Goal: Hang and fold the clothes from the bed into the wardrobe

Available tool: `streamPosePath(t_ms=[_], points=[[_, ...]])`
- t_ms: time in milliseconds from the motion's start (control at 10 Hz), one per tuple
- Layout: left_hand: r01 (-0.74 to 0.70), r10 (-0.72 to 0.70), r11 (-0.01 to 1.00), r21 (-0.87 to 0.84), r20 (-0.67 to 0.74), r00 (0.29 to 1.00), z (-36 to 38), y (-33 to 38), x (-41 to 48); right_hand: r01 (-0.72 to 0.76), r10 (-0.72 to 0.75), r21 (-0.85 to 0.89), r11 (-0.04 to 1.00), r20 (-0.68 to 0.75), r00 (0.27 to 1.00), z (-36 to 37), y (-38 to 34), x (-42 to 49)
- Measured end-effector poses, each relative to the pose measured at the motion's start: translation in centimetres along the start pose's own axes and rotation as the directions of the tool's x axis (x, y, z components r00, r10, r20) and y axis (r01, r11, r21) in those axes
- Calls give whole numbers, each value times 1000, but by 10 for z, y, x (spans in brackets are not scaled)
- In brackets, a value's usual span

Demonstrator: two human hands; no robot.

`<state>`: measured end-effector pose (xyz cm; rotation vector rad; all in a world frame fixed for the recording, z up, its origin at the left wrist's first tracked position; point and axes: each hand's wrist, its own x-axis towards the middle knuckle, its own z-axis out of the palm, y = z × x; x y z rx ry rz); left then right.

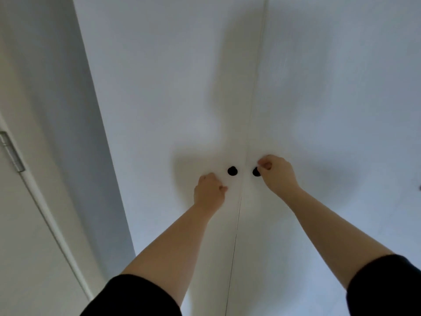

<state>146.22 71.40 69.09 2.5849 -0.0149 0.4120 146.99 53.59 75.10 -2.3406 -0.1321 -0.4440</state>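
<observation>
A: How are the hands placed?

B: Both arms reach forward and up to the wardrobe (159,87), bare forearms out of black sleeves (136,297). The right hand (276,173) has its fingers curled, thumb and fingertips meeting at the right knob (255,172), which it partly covers; it looks like a pinch on that knob. The left hand (208,190) is curled too, fingers tucked in, thumb tip pointing right. It sits just below and left of the left knob (232,171), apart from it, holding nothing.

A: And the wardrobe itself?

B: Two white doors, closed, meeting at a thin vertical seam (241,197) that runs between the two black round knobs. What is inside is hidden.

A: Where are the clothes?

B: Out of view, and so is the bed.

A: What about edges and room around?

B: The left door's outer edge runs diagonally down the frame, with a grey shadowed side panel (75,110) beside it. Further left stands another white door (25,224) with a metal hinge (11,151). At the far right edge a small dark thing (419,187) shows on the wardrobe front; too little of it is visible to say what it is. Shadows of the arms fall across both doors.
</observation>
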Motion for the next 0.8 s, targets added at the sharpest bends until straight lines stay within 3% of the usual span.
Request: streamPosePath(t_ms=[200, 300, 500, 600, 700, 800], points=[[1, -6, 999, -46, -121, 993, 27, -12, 11, 74, -77, -125, 989, -17, 997, 12, 3, 12], [-4, 8, 1000, 30, -149, 989, 31, -10, 10, 63, -68, -102, 993, -46, 997, 14, 3, 9], [-18, 22, 999, 51, -70, 997, 13, -2, 5, 113, -119, -263, 958, -7, 993, 18, -7, -5], [-117, 119, 993, 24, -127, 985, -19, 9, 2, 201, -235, -372, 906, -48, 971, 10, -18, -18], [-300, 321, 947, 114, -343, 883, -57, 27, 4, 313, -349, -344, 885, -48, 936, -14, -40, -22], [-369, 431, 902, 222, -441, 787, -87, 49, -1, 374, -384, -88, 923, -220, 897, -60, -76, -28]])
